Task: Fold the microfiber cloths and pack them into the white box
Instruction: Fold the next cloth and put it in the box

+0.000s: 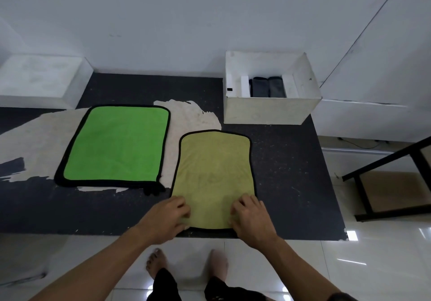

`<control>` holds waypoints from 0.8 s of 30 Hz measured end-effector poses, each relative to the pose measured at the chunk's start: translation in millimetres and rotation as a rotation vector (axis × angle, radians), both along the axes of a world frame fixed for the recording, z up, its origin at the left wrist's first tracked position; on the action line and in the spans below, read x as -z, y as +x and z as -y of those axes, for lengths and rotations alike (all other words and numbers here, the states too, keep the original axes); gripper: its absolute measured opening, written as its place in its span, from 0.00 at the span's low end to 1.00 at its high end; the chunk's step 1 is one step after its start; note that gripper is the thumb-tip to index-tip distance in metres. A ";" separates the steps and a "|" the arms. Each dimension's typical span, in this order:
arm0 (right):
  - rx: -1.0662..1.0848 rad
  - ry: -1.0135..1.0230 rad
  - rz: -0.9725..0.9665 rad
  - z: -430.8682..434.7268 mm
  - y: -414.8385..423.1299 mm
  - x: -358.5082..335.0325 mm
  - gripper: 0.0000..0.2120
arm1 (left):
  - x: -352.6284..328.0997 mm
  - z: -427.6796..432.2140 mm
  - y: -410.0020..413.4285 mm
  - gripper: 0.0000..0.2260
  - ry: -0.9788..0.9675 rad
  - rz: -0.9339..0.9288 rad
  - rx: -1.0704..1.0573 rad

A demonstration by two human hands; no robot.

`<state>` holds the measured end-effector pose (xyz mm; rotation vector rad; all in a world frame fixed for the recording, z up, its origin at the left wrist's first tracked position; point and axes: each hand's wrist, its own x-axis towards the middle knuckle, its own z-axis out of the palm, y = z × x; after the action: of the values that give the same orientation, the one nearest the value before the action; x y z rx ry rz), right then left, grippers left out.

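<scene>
Dark and scuffed, with pale worn patches, the tabletop (291, 172) carries everything at its near edge, where the left hand (168, 214) and the right hand (249, 216) sit at the two near corners of the olive cloth (214, 168). Both hands have their fingers curled down onto the fabric and appear to pinch its near hem, one at each corner (the thumbs are partly hidden, so how deep the hold goes is unclear). From that grip the olive cloth runs straight away from the person, lying flat, its long axis near to far, so the likely fold is to carry the near hem up and over toward the far edge, both hands moving together. Left of it, just apart, the green cloth (116, 144) lies spread and untouched. Far and to the right, past the olive cloth's far corner, stands the white box (268, 109), open on top, with dark cloths (268, 87) already folded inside; the right hand is the nearer one to it. Behind all this rises a plain white wall (163, 21).
</scene>
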<state>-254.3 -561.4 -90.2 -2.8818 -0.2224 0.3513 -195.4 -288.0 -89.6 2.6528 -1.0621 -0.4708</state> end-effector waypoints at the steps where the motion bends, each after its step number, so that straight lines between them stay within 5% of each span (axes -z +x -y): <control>1: -0.001 0.016 0.006 2.6 -2.6 1.7 0.14 | 1.7 -4.3 -3.4 0.12 -0.019 0.005 -0.009; 9: -0.094 0.067 -0.078 15.7 -2.5 -1.9 0.22 | 0.5 -16.0 -10.3 0.08 -0.052 0.025 -0.027; 16: -0.046 0.019 -0.084 6.4 -4.0 -3.7 0.20 | -0.8 -7.4 -12.0 0.22 0.065 0.078 -0.095; 22: 0.044 -0.011 -0.042 -1.8 -8.1 -2.4 0.11 | 5.5 -9.4 -10.3 0.09 -0.079 0.000 -0.251; 24: 0.050 -0.018 -0.038 -4.3 -7.6 -1.2 0.17 | 4.0 -12.1 -8.5 0.05 -0.116 -0.036 -0.274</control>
<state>-261.9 -557.1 -89.0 -2.8899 -0.1411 0.4010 -204.0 -275.9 -93.6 2.6205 -0.6783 -0.3850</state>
